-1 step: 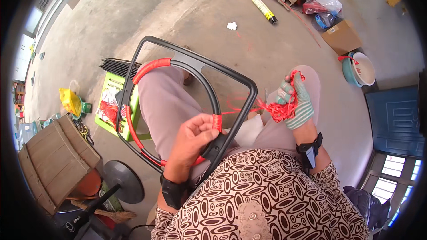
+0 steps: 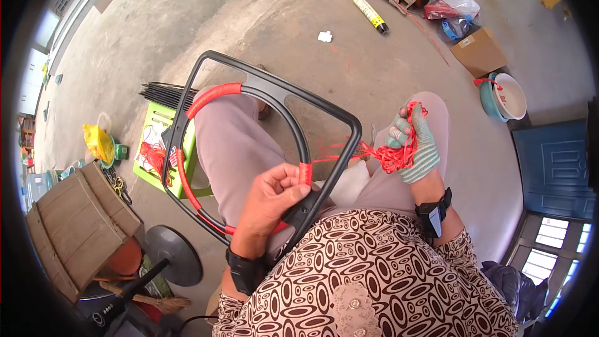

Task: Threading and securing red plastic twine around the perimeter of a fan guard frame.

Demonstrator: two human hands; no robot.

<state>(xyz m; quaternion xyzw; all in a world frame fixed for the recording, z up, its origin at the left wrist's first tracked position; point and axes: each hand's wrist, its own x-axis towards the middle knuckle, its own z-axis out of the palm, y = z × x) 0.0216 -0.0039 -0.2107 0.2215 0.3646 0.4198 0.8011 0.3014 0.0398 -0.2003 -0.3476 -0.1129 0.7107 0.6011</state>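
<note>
- Across the person's lap in the head view, a black frame (image 2: 281,85) leans over the left thigh (image 2: 228,140), its outer loop angular, its inner ring (image 2: 296,126) round.
- Red cord wraps the ring in separate stretches: a long band (image 2: 215,96) at the top, thinner runs down the left side, and a short wrapping (image 2: 305,175) at the right.
- The bare left hand (image 2: 272,198) has its grip closed on the ring at that short wrapping, thumb and fingertips pinching.
- The right hand (image 2: 419,150), in a striped green-and-grey glove, has its grip clenched around a tangle of red cord (image 2: 394,156) by the right knee (image 2: 440,115).
- Loose strands reach from the tangle toward the short wrapping, crossing the frame's outer side; over or under, I cannot tell.
- Left of the frame, a lime-green stool (image 2: 160,114) carries a red bundle (image 2: 151,155).
- Farther off, a yellow-and-black can (image 2: 369,14) lies on the floor (image 2: 293,31), with a cardboard box (image 2: 479,50) and nested basins (image 2: 513,97) to the right.
- A wooden tub (image 2: 81,224) stands at lower left.
</note>
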